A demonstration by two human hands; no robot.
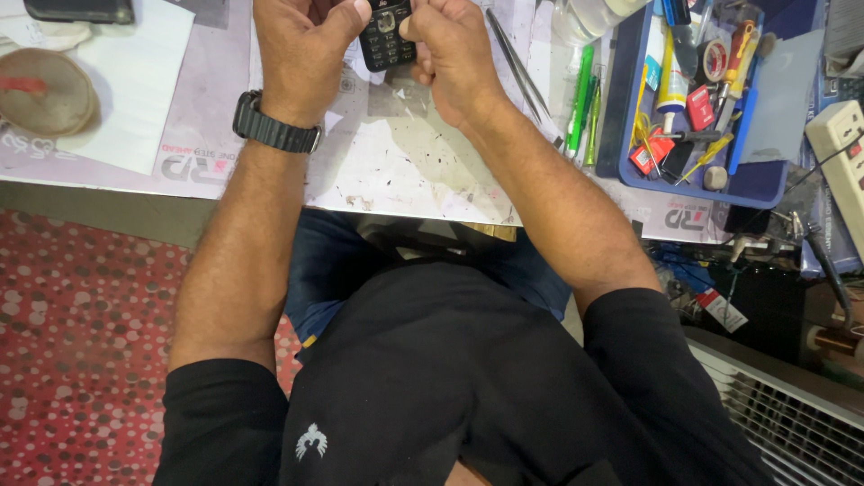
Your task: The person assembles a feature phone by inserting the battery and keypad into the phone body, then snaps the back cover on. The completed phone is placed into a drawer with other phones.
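Note:
A small black keypad phone (387,38) is held over the worktable at the top of the view. My left hand (301,49), with a black watch (274,128) on its wrist, grips the phone's left side, thumb on its top edge. My right hand (450,54) closes on the phone's right side. The phone's keypad faces up. Its upper part is cut off by the frame edge.
Metal tweezers (520,67) and green-handled tools (583,99) lie right of my hands. A blue tray (760,184) holds screwdrivers, glue and small parts. A white power strip (841,153) sits far right. A round tan pad (47,90) and white paper (135,85) lie left.

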